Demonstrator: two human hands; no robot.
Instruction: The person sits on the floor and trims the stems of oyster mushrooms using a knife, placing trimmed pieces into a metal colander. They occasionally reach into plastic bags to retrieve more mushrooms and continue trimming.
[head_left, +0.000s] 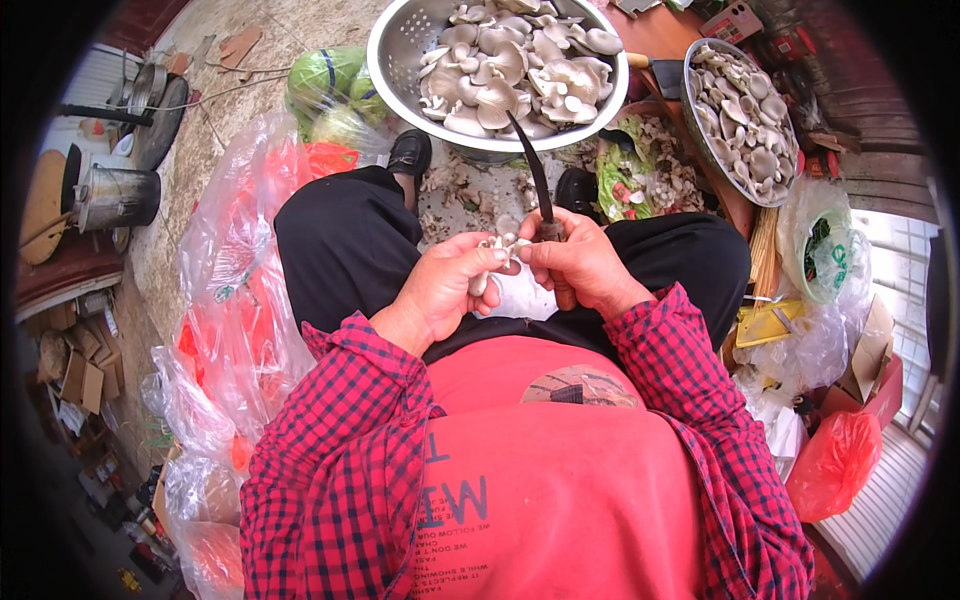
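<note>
My left hand (448, 283) grips a small cluster of oyster mushrooms (480, 280) between thumb and fingers, above my lap. In my right hand (589, 259) is a sickle-like knife with a wooden handle (564, 289), its dark curved blade (538, 169) pointing up and away from me. The right thumb and forefinger also touch the mushroom cluster. Beyond my knees stands a perforated metal colander (397, 71) heaped with grey oyster mushrooms (504, 64). The blade's tip overlaps the colander's near rim in view.
At the right, a second metal bowl (789, 191) holds more mushrooms. Trimmings and leaves (637, 169) lie beside my shoe (576, 191). Wrapped green cabbages (324, 79) and clear plastic bags (232, 247) are on the left. A cleaver (666, 75) lies near the second bowl.
</note>
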